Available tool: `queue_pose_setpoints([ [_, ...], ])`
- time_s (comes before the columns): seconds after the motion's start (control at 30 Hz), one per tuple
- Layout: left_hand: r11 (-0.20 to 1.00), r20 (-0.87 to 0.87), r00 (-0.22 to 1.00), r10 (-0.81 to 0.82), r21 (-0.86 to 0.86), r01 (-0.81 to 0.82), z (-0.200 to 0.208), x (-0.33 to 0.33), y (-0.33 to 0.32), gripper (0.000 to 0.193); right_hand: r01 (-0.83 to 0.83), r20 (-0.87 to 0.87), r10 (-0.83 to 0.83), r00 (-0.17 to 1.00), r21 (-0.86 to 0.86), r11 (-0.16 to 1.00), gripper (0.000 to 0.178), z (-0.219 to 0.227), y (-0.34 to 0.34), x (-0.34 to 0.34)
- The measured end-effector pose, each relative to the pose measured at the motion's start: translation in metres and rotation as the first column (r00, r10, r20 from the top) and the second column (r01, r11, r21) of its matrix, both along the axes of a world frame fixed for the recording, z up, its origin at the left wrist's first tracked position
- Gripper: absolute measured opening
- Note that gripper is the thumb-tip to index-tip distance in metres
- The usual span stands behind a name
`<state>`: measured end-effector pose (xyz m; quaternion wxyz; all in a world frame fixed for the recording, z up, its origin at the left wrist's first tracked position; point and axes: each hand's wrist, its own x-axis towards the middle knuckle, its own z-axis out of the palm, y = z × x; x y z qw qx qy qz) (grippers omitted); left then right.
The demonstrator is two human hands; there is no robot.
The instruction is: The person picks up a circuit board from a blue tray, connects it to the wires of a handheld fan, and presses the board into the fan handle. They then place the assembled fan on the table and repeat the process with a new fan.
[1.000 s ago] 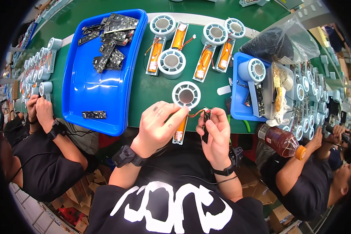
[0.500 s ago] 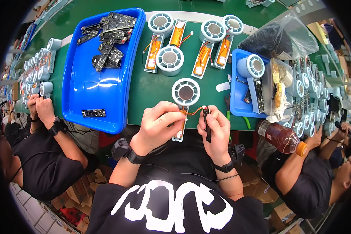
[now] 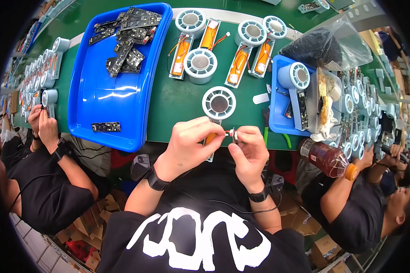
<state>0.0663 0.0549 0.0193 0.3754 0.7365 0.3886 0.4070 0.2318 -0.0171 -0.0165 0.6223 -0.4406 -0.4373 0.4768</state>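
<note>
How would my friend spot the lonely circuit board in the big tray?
Find the big blue tray on the green table. Near its lower edge lies a narrow black circuit board. It's alone; the other boards pile up near the top.

Between the fingers point(image 3: 249, 136), a small white connector point(image 3: 233, 133) is looking like plastic; its finish is too small to judge. Just beyond the fingers, a round housing point(image 3: 204, 107) is showing smooth, satin pale-blue plastic around a grey disc point(image 3: 219, 104) that is appearing metallic and matt. Left of the fingers, a blue tray point(image 3: 109, 107) is reflecting sharply: glossy plastic. To their right, a clear bag point(image 3: 353, 45) is presenting shiny, wrinkled film, and a bottle point(image 3: 325, 159) is gleaming as smooth plastic. Below them, a black shirt point(image 3: 136, 225) is reading as matt cloth.
</note>
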Motion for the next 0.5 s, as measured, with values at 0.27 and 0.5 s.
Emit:
queue_pose_setpoints([
  [0.27, 0.993, 0.0, 0.999, 0.051, 0.102, -0.051, -0.008, 0.007, -0.004, 0.016, 0.008, 0.0, -0.008, 1.0, -0.014, 1.0, 0.028, -0.001, -0.002, -0.004],
  [0.5, 0.991, -0.046, 0.997, 0.067, 0.121, -0.061, -0.01, 0.007, -0.007, 0.016, 0.021, 0.011, -0.02, 1.0, -0.083, 0.996, 0.027, 0.004, -0.003, -0.005],
])
